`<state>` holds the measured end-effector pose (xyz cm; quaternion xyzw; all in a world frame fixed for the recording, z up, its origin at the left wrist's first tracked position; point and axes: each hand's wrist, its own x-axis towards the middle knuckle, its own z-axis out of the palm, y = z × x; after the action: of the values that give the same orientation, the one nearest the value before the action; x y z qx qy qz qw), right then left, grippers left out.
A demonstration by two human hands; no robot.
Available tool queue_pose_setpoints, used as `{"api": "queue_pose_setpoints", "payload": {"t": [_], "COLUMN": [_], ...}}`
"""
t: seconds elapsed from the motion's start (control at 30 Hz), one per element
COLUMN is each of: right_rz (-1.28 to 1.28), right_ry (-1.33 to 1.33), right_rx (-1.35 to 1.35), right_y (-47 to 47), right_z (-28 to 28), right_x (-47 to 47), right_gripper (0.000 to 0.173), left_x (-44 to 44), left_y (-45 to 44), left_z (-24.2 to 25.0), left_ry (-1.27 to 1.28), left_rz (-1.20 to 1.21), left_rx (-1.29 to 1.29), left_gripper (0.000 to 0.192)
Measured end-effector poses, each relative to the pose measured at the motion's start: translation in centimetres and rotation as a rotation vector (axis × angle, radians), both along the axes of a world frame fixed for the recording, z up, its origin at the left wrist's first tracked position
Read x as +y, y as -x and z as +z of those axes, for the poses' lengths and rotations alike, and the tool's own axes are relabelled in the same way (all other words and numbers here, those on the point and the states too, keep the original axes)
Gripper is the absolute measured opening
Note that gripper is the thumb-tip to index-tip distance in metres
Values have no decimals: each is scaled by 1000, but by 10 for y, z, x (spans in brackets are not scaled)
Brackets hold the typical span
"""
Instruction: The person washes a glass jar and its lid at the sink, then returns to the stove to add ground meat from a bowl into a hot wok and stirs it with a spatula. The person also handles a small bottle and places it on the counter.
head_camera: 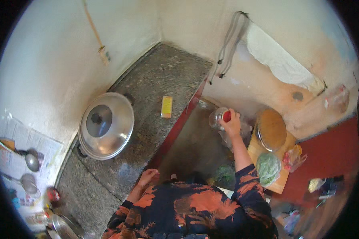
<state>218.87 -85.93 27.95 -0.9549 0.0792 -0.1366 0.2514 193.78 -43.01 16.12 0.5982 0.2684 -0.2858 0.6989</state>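
Note:
Low on the right side, my right hand (232,125) grips a clear jar (215,119) by its red top (227,116). The jar is tilted, and its contents are too blurred to tell. My left hand (148,178) hangs beside the red edge (164,146) of the stone counter (143,125), fingers loosely curled, with nothing visible in it. A metal wok with a domed lid (116,128) stands on that counter, against the wall. To its right lies a small yellow box (167,106) that bears writing.
At right, a wooden board (276,186) carries a round wooden-topped item (272,128) and bagged greens (268,168). Beside them is a plastic bag with red contents (291,158). Ladles (32,162) hang at left above a red-topped container (53,194). A white cloth (275,56) hangs on the wall.

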Motion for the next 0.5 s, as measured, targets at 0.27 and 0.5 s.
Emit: {"api": "queue_pose_setpoints", "payload": {"t": [0.27,0.5], "right_rz": [159,215], "right_ry": [-36,117], "right_rx": [-52,44], "right_y": [-167,-282], "right_z": [20,2], "right_x": [66,109], "right_gripper": [77,78], "left_x": [10,-18], "left_y": [46,86], "left_z": [-13,21], "left_ry": [-22,-82], "left_rz": [162,739], "left_rx": [-79,69], "left_gripper": [32,24]}}
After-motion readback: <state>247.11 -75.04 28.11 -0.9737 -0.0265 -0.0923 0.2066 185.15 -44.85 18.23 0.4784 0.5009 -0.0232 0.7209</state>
